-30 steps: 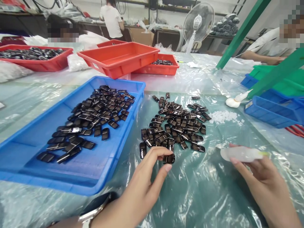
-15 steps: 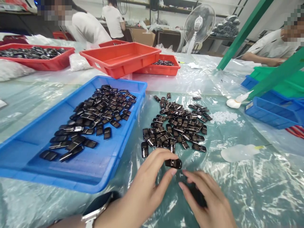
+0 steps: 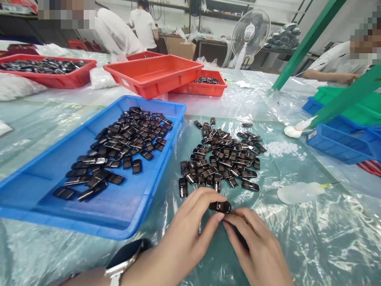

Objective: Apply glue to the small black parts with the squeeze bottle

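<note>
My left hand (image 3: 195,222) pinches a small glossy black car-shaped piece (image 3: 220,207) between thumb and fingers, its rounded end to the right. Close by on the right, my right hand (image 3: 253,238) has thumb and fingertips drawn together at the piece's near side. Anything held in those fingertips is too small or hidden to make out. Beyond both hands, a loose heap of similar black pieces (image 3: 223,157) lies on the plastic-covered table (image 3: 321,234). To the left, a blue tray (image 3: 154,194) holds many more of them.
Small white bits (image 3: 282,148) and a translucent squeeze bottle (image 3: 300,193) with a thin tip lie right of the heap. Another white bottle (image 3: 293,131) lies farther back. Red trays (image 3: 154,77) stand behind; a green post (image 3: 309,43), blue bins (image 3: 342,143) and a co-worker (image 3: 333,67) are at right.
My right hand has moved left and up to the piece, and its fingertips have closed together. My left hand keeps its hold, shifted slightly right. The view has shifted a little.
</note>
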{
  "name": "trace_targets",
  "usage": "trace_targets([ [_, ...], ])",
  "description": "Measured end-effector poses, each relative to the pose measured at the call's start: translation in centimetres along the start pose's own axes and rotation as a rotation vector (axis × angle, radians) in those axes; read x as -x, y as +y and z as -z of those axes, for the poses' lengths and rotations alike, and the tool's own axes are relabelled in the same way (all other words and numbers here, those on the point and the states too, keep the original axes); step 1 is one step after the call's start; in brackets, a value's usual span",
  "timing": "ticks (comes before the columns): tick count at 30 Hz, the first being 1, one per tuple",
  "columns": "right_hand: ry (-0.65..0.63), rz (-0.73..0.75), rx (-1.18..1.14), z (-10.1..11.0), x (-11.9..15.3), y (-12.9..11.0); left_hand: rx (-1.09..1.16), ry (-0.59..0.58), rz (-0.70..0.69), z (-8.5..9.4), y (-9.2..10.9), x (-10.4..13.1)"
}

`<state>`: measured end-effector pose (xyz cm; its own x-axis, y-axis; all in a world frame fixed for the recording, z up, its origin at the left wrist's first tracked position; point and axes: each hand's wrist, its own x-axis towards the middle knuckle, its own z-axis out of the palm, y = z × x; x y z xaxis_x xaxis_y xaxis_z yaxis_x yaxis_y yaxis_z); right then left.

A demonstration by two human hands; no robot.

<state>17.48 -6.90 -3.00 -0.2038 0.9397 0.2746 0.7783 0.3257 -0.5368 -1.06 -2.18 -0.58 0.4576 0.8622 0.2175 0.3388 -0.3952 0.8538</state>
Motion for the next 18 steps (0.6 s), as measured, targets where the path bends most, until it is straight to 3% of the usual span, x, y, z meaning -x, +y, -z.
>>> trace_targets([
  [9,0.181,-0.164,-0.346,1.7,0.2,0.8,0.029,-0.08,0.002,0.2,0.5,0.0],
  [18,0.089,-0.414,-0.663,1.7,-0.3,0.1,-0.042,-0.121,-0.091,0.0,0.4,0.1],
])
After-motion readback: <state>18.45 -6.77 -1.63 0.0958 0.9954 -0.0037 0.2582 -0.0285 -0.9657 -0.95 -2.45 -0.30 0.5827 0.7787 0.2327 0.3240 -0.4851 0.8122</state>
